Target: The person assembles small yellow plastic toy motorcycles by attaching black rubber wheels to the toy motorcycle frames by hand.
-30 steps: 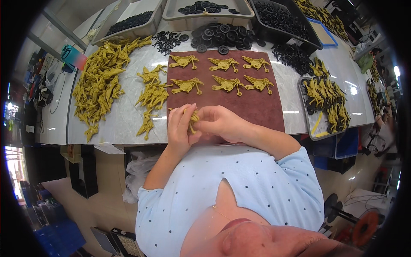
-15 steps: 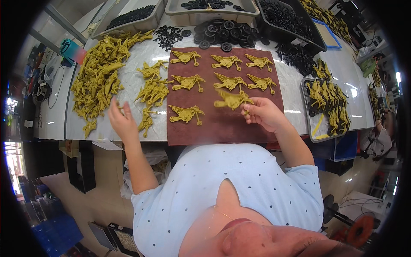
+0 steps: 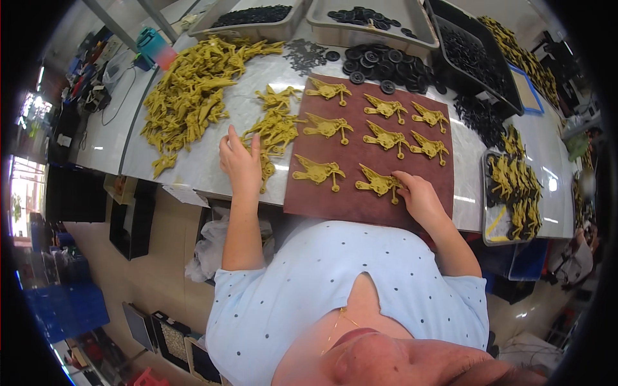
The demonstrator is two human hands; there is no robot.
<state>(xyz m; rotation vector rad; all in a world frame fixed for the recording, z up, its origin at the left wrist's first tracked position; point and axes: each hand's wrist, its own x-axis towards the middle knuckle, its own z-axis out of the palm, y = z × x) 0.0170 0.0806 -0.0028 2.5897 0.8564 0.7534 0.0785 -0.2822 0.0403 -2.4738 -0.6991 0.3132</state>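
My right hand (image 3: 421, 201) pinches the edge of a yellow plastic part (image 3: 378, 183), which lies on the near row of the brown mat (image 3: 322, 204). The part has a pointed, bird-like outline with a small ringed leg. Several similar parts lie spaced in rows on that mat, among them one (image 3: 318, 170) to the left in the near row. My left hand (image 3: 241, 168) is open, its fingers apart, just beside a small cluster of yellow parts (image 3: 278, 128) left of the mat. Its fingertips partly hide the cluster's near-left side.
A large heap of yellow parts (image 3: 187, 96) covers the table's left. Black wheels (image 3: 386, 64) and small black pieces (image 3: 306, 56) lie behind the mat, before grey bins (image 3: 373, 32) and a black bin (image 3: 476, 58). At right stands a tray (image 3: 496, 235) of yellow-and-black assemblies.
The view has shifted. My right hand has lowered its yellow part from above the mat onto the near row. My left hand has moved from beside the large heap to the small cluster.
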